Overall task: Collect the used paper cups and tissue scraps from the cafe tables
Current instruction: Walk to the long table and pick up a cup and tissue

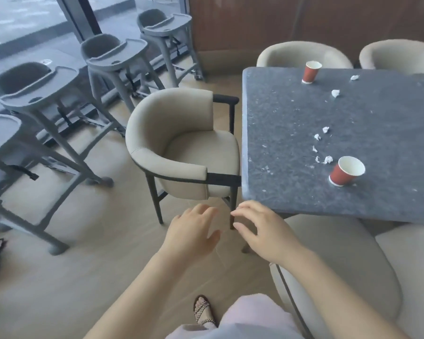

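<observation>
Hands, left hand (194,231) and right hand (262,231), hang relaxed and empty; nearest paper cup (346,171) lies tipped ahead-right, closer to the right.

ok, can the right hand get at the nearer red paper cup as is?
Probably yes: the right hand is empty by the table corner, and nothing stands between it and the nearer red paper cup.

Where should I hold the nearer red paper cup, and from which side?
Hold the nearer cup around its red side wall, coming from the near table edge. It seems to stand mouth up, and tissue scraps lie on its far side.
</observation>
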### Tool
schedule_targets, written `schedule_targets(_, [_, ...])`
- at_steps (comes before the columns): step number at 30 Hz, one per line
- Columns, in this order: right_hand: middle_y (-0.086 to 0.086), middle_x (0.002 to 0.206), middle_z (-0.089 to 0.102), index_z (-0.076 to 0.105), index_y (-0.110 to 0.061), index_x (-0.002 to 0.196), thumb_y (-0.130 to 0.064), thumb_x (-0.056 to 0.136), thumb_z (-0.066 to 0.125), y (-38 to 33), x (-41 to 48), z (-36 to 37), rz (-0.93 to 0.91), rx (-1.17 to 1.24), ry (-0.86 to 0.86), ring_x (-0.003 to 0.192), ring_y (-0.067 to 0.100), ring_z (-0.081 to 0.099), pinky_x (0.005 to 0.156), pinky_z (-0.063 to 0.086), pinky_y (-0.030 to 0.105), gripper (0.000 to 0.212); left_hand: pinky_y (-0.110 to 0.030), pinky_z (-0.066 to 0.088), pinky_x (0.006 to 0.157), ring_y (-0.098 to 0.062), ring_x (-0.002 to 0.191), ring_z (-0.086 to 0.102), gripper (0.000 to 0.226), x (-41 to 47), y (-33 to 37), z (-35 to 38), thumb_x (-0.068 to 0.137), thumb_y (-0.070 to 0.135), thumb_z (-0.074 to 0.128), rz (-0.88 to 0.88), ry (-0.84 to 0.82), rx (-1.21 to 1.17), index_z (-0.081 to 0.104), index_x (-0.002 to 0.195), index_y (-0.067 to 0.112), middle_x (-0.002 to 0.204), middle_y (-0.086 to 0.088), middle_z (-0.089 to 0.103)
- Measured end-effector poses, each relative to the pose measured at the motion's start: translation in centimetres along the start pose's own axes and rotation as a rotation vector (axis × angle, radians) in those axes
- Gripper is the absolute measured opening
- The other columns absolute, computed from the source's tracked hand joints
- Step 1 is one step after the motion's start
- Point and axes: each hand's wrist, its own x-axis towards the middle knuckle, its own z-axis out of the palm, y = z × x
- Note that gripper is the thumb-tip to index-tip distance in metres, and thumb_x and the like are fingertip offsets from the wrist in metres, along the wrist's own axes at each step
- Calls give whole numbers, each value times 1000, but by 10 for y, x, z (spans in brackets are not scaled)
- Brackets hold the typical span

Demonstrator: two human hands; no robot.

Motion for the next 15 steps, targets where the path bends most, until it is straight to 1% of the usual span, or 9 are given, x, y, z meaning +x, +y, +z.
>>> schedule_targets(3, [-19,114,50,58,-31,110,-37,89,51,15,7,-8,84,-20,34,91,1,48,76,40,22,23,-34,43,90,-17,119,44,44,35,7,-1,89,41,44,101,-70,14,38,130,30,133,9,43])
schedule_targets(6, [-16,114,51,59,-29,109,-36,89,52,36,11,-24,181,-31,88,99,6,51,79,46,27,22,-34,41,92,-17,120,44,43,76,24,0,88,40,45,212,-132,24,38,130,31,132,9,44])
schedule_targets(9, [-13,115,52,60,-25,108,-32,88,53,61,17,-43,270,-32,144,101,11,54,82,48,33,22,-35,41,95,-17,122,43,45,120,48,3,88,38,46,309,-179,29,37,132,32,132,9,44])
schedule_targets(13, [-12,115,53,61,-22,108,-31,89,54,99,32,-71,379,-40,219,100,12,54,82,45,29,23,-35,40,94,-18,120,46,45,184,82,6,89,38,46,438,-219,47,37,133,30,132,8,45])
schedule_targets(15, [-10,115,53,61,-21,109,-30,89,54,120,43,-86,410,-29,246,100,13,55,83,45,30,23,-35,39,94,-19,120,46,45,218,98,6,90,39,45,480,-243,73,36,133,30,133,8,44])
